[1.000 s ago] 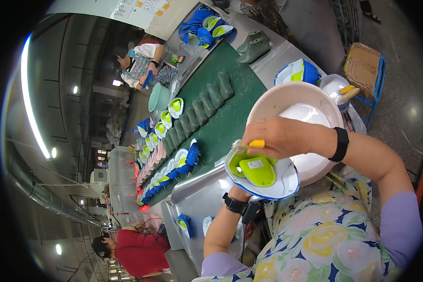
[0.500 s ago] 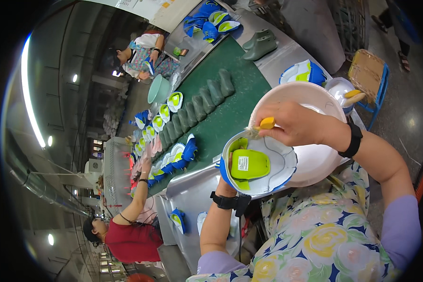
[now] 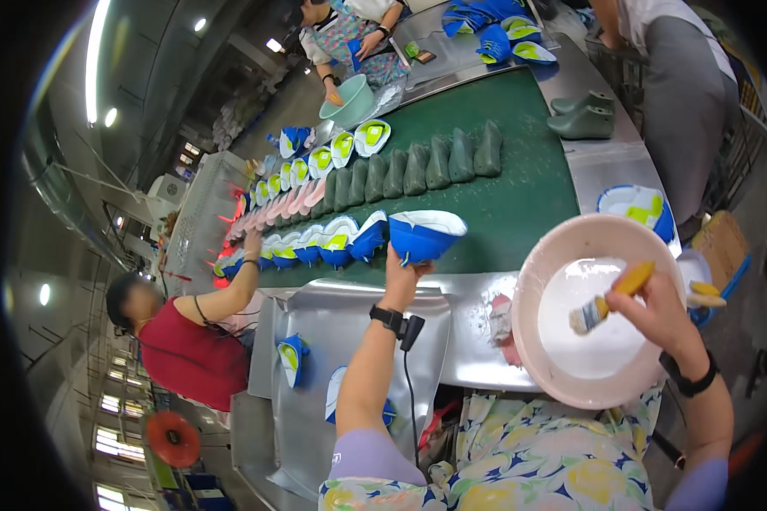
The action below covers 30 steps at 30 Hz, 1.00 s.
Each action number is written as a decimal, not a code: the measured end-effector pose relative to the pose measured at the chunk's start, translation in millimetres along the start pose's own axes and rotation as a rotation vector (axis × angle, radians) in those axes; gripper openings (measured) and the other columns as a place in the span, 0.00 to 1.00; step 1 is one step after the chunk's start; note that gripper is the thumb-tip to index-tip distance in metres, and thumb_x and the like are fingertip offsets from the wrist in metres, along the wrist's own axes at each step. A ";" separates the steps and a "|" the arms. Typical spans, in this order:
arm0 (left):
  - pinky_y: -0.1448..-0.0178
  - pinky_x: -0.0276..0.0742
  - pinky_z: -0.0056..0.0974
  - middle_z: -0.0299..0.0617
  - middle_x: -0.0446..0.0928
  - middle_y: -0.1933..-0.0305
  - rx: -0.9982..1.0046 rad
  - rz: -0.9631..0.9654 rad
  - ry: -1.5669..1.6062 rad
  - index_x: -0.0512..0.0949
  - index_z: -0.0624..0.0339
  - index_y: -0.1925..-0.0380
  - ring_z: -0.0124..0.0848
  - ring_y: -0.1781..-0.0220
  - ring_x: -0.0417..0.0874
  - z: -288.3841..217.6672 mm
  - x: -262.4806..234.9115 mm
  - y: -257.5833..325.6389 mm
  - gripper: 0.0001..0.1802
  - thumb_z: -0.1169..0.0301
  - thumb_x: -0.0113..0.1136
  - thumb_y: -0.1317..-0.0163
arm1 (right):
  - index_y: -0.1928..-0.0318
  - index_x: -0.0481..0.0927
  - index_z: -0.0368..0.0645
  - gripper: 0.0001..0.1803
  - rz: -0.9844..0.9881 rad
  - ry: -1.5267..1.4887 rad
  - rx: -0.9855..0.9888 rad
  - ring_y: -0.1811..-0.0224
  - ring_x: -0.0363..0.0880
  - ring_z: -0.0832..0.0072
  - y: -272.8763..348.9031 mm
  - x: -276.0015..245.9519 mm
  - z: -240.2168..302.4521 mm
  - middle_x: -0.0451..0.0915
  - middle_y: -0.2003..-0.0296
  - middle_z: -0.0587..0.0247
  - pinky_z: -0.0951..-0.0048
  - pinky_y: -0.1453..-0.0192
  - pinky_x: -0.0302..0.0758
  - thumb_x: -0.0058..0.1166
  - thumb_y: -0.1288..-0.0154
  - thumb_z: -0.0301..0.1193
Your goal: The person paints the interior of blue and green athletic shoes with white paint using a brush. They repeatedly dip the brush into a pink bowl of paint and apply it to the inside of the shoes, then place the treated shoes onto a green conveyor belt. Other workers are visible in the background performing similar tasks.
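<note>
A blue shoe upper (image 3: 426, 237) with a pale lining is in my left hand (image 3: 405, 277), whose fingers close around its underside. It is at the near side of the green belt, by the right end of a row of similar uppers (image 3: 337, 242). My right hand (image 3: 656, 311) grips a paintbrush (image 3: 635, 279) by its yellow handle. Its whitish bristles point down and left over a pale pink basin (image 3: 533, 366). White liquid (image 3: 579, 353) fills the basin's bottom. Whether the bristles touch the liquid, I cannot tell.
Dark green shoe lasts (image 3: 413, 170) stand in a row along the green belt (image 3: 528, 192). A co-worker in red (image 3: 200, 349) reaches onto the belt at left; another co-worker (image 3: 358, 38) is beyond it with a green bowl (image 3: 349, 98). More uppers lie on the metal tray (image 3: 302, 426).
My left hand has carried the shoe upper from in front of the basin leftward to the belt. The brush has left the upper's lining and is over the basin. My view has turned.
</note>
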<state>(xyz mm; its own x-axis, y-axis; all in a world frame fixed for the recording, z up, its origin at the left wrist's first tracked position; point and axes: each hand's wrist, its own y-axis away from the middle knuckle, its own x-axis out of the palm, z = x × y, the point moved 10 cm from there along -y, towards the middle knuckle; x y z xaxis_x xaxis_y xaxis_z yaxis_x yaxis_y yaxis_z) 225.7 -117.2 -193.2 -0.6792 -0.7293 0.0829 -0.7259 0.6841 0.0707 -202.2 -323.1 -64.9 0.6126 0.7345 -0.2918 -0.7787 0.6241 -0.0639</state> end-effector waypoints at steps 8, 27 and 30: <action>0.54 0.79 0.45 0.47 0.74 0.64 -0.166 -0.358 -0.343 0.53 0.43 0.26 0.38 0.60 0.79 72.5 -157.3 -58.3 0.36 0.74 0.52 0.31 | 0.61 0.78 0.37 0.08 0.178 0.129 0.200 0.63 0.82 0.78 -17.0 25.4 -36.8 0.81 0.66 0.62 0.76 0.57 0.78 0.63 0.36 0.26; 0.42 0.77 0.48 0.58 0.77 0.41 -0.482 -0.059 -1.403 0.75 0.61 0.40 0.54 0.44 0.80 42.7 -309.0 249.8 0.29 0.65 0.68 0.42 | 0.60 0.84 0.31 0.18 0.400 0.350 -0.002 0.65 0.85 0.52 -48.5 150.7 -72.9 0.85 0.67 0.41 0.56 0.59 0.78 0.63 0.37 0.37; 0.41 0.76 0.50 0.62 0.77 0.42 -0.161 -0.396 -1.572 0.76 0.64 0.43 0.56 0.41 0.78 -23.7 -316.8 244.6 0.27 0.64 0.67 0.41 | 0.57 0.82 0.32 0.16 0.577 0.458 0.005 0.62 0.84 0.49 -19.2 147.0 -40.6 0.85 0.66 0.41 0.55 0.56 0.78 0.63 0.37 0.35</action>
<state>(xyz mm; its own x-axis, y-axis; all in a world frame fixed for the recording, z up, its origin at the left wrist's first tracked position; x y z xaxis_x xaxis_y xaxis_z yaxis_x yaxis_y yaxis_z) 265.9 281.4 -178.6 0.0286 -0.0738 -0.9969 -0.9226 0.3818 -0.0548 -102.7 -237.9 -145.2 -0.0133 0.7622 -0.6472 -0.9588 0.1740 0.2247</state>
